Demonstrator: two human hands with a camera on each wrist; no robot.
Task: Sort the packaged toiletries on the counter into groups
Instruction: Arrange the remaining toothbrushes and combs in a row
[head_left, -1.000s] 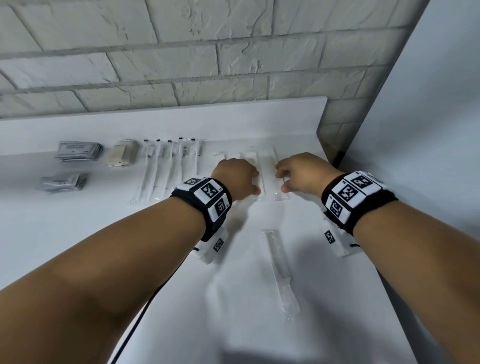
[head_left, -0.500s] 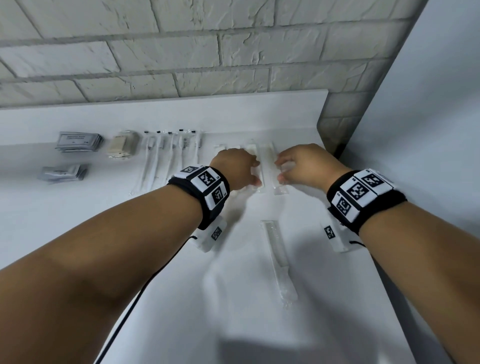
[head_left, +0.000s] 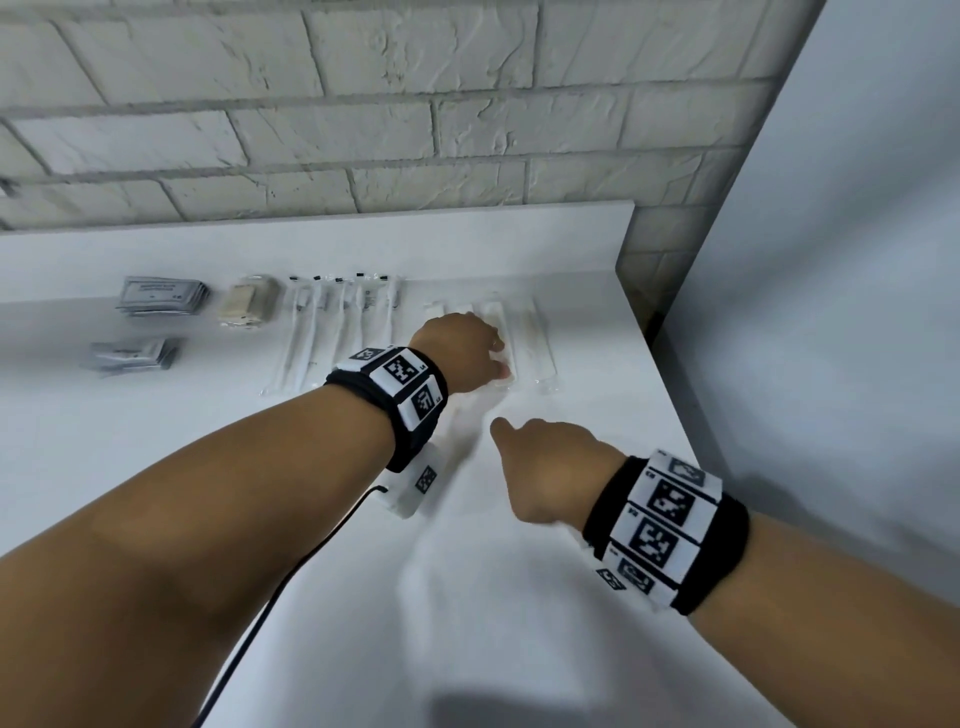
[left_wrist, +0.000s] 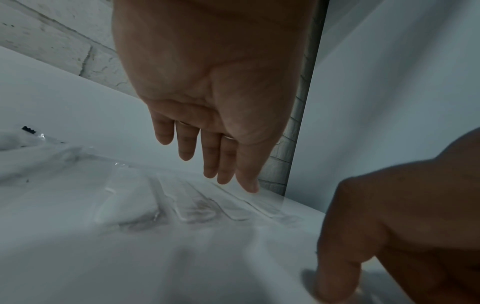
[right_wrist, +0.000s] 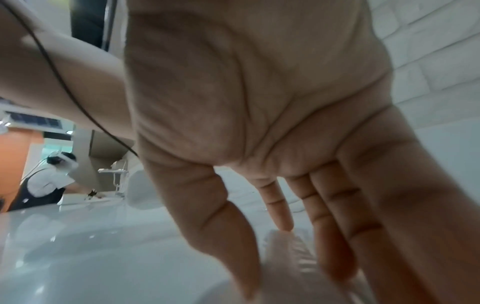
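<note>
The fingers (left_wrist: 187, 144) of the left hand (head_left: 460, 353) were straight and close together, tips resting on or just above the row of clear packets (head_left: 524, 338) at the centre of the head view; whether they pressed down could not be told. The right hand (head_left: 545, 467) sat lower in the frame, fingers extended and relaxed over one loose comb packet (right_wrist: 288, 248), which the right wrist view showed just beyond the fingertips, not yet gripped. Outward from the hands, the counter (head_left: 519, 597) carried the groups already formed: the clear packets under the left hand, a row of toothbrush packets (head_left: 337, 327) to their left, one beige packet (head_left: 249, 309) further left, and two stacks of grey sachets (head_left: 161, 296) at the upper left of the frame. The sorting appeared nearly complete; the loose comb packet under the right hand looked to be the remaining item, judged to belong with the clear packets. A cable (head_left: 291, 571) ran along the left forearm and over the counter in the lower centre. The side wall (head_left: 831, 312) stood close at the right of the frame and limited room beside the clear packets. A person (right_wrist: 46, 185) was visible far off at the left of the right wrist view.
</note>
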